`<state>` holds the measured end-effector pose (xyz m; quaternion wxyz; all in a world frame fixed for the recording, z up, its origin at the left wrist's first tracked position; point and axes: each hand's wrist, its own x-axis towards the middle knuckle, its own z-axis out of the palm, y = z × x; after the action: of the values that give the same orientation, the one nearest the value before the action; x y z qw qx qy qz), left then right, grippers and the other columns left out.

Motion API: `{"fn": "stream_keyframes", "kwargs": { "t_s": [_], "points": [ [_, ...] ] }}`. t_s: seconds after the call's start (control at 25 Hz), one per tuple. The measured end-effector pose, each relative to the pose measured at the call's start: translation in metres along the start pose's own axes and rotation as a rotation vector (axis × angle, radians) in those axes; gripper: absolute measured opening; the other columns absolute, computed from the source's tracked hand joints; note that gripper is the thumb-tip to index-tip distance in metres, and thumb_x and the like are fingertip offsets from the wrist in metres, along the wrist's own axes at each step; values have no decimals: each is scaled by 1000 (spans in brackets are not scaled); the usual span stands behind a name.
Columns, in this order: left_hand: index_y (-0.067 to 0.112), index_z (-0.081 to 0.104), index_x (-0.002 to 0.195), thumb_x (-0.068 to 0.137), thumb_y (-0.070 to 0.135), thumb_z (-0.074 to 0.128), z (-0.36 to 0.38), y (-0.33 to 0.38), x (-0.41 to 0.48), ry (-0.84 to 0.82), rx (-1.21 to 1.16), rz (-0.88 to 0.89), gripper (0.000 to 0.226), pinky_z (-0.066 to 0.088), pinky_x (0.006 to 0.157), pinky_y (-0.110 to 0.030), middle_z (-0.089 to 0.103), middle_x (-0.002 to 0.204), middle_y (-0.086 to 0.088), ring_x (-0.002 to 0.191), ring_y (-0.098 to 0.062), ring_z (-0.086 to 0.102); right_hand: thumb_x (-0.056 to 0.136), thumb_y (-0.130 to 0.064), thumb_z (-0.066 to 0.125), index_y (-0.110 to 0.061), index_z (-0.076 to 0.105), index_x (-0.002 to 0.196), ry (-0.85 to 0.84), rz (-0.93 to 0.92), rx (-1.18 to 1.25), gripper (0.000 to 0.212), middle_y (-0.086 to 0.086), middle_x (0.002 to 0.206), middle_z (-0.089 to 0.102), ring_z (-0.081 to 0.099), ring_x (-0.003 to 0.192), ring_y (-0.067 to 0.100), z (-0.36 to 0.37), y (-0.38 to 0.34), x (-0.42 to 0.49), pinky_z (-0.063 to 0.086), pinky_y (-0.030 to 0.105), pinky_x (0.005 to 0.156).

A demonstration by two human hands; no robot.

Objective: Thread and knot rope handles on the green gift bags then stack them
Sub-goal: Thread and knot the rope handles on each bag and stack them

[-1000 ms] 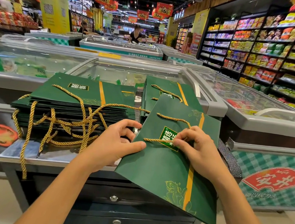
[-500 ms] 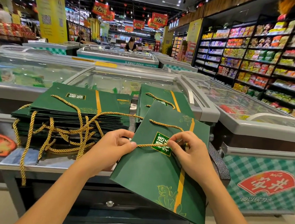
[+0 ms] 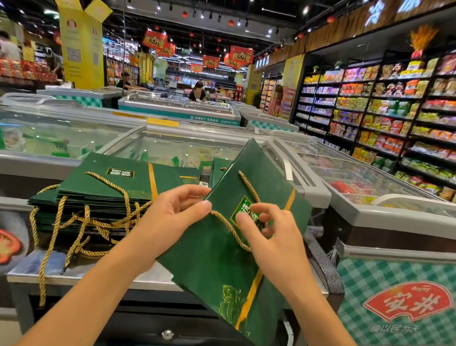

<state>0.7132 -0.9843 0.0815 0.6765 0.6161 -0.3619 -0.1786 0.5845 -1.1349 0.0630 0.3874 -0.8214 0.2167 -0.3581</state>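
Evidently the head view was all I had, so I read everything from it. The green gift bag (image 3: 207, 272) hung tilted in the air over the front of the steel counter (image 3: 159, 280), held between both hands.

The left hand (image 3: 176, 218) had its thumb and fingers closed on the bag's left edge, pinching one end of the gold rope (image 3: 230, 230) there. The right hand (image 3: 272, 243) had its fingers curled over the printed label, nipping the same rope further along. Whether a knot sat under those fingers I could not tell.

I judged the bag light and flat, made of stiff card with a slick finish that would crease if squeezed mid-panel. Its edges, close to where the rope passes through, seemed the place to hold it. The rope looked soft, twisted and limp, and best taken near its tip.

To the left lay the stack of finished bags (image 3: 114, 183), their handles spilling over the counter's front. Behind stood glass-topped freezers (image 3: 365, 186), with stocked shelves (image 3: 448, 121) along the right and a shop floor with people far off.
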Motion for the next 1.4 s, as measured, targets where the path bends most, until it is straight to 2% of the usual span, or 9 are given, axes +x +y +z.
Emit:
{"fn": "stream_keyframes", "kwargs": {
  "t_s": [0.2, 0.32, 0.52, 0.68, 0.84, 1.0, 1.12, 1.24, 1.4],
  "points": [
    [30, 67, 121, 86, 35, 76, 16, 32, -11, -198, 7, 152, 37, 55, 87, -26, 74, 106, 1, 103, -13, 70, 83, -83, 48, -43, 59, 119, -71, 69, 253, 55, -10, 121, 61, 59, 109, 2, -10, -33, -3, 50, 33, 93],
    [27, 64, 128, 85, 43, 70, 31, 39, -11, -217, 26, 293, 46, 50, 102, -36, 69, 120, 2, 116, -14, 64, 73, -91, 52, -38, 62, 118, -82, 104, 451, 70, -9, 116, 70, 66, 109, 5, -17, -47, -4, 53, 40, 97],
    [20, 60, 135, 96, 39, 56, 48, 35, -2, -223, 11, 439, 44, 47, 108, -48, 56, 131, -4, 128, -22, 55, 87, -76, 51, -32, 66, 129, -222, 139, 654, 63, -4, 124, 72, 67, 118, 16, -36, -56, -10, 48, 45, 105],
    [8, 58, 132, 95, 15, 50, 42, 22, 8, -315, -86, 323, 38, 49, 107, -43, 62, 127, -15, 122, -25, 61, 95, -45, 52, -15, 73, 108, -273, 250, 781, 38, 6, 92, 75, 73, 82, 19, -54, -55, -9, 58, 31, 71],
    [5, 65, 121, 97, 0, 55, 38, 4, 15, -277, -8, 257, 27, 51, 105, -36, 71, 118, -10, 115, -20, 67, 100, -10, 45, -14, 69, 95, -68, 291, 628, 24, 7, 71, 66, 63, 51, 12, -51, -29, 5, 51, 21, 45],
    [25, 70, 113, 94, 5, 62, 20, -21, 19, -98, 545, 395, 29, 44, 107, -25, 67, 119, 14, 118, -2, 58, 103, -8, 49, -22, 70, 105, -74, 320, 572, 26, 0, 76, 76, 68, 59, 14, -54, 0, 3, 55, 26, 49],
    [31, 60, 129, 96, 25, 63, 0, -46, 19, -100, 884, 332, 34, 36, 112, -28, 55, 130, 16, 124, -3, 47, 104, -9, 53, -28, 63, 118, -43, 287, 315, 25, -11, 88, 77, 73, 73, 5, -56, 28, 10, 53, 17, 54],
    [27, 57, 135, 97, 31, 61, -3, -66, 14, -101, 936, 318, 39, 34, 107, -17, 53, 131, 17, 122, -1, 43, 104, -15, 56, -23, 54, 142, -27, 128, -79, 39, -23, 110, 62, 65, 103, 4, -50, 46, 16, 47, 12, 73],
    [24, 67, 122, 95, 28, 65, 2, -77, 11, -42, 905, 337, 28, 25, 94, 2, 52, 127, 17, 116, 4, 40, 108, -27, 44, -18, 35, 157, -153, 33, -482, 50, -1, 154, 46, 44, 140, 19, -41, 67, 21, 36, 31, 111]
  ]
}}
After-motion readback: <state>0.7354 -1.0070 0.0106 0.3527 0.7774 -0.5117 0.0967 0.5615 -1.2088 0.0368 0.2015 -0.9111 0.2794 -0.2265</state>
